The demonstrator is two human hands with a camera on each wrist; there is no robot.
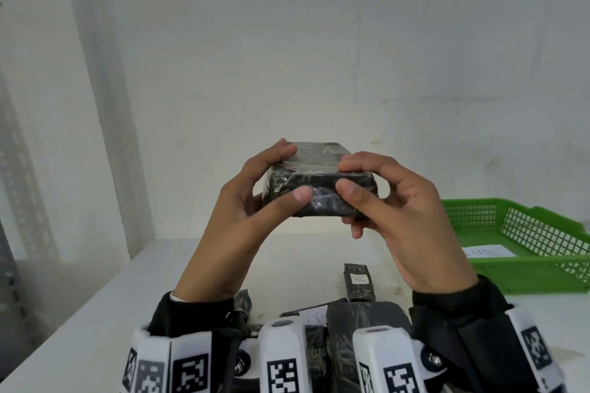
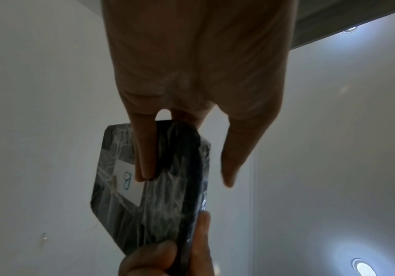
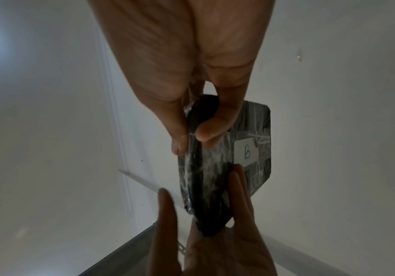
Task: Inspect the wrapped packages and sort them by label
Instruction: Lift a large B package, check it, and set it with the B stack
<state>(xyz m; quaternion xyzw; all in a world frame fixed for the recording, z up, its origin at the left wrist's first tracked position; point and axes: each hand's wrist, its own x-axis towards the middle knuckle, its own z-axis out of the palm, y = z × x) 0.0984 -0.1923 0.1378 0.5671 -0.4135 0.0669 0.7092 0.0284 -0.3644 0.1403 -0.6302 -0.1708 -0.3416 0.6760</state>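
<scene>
Both my hands hold one black package (image 1: 319,182) wrapped in clear film, raised above the table. My left hand (image 1: 255,198) grips its left end, thumb on the near face and fingers over the top. My right hand (image 1: 376,195) pinches its right end with thumb and forefinger. The far side of the package carries a white label marked "B" (image 3: 247,152), also visible in the left wrist view as the label (image 2: 127,182). More black wrapped packages (image 1: 357,316) lie on the table below my wrists, one with a label "A" (image 1: 359,279).
A green mesh tray (image 1: 542,268) stands on the white table (image 1: 95,313) at the right, with a white paper slip (image 1: 488,252) inside. A white wall rises close behind. A metal rack upright stands at the far left.
</scene>
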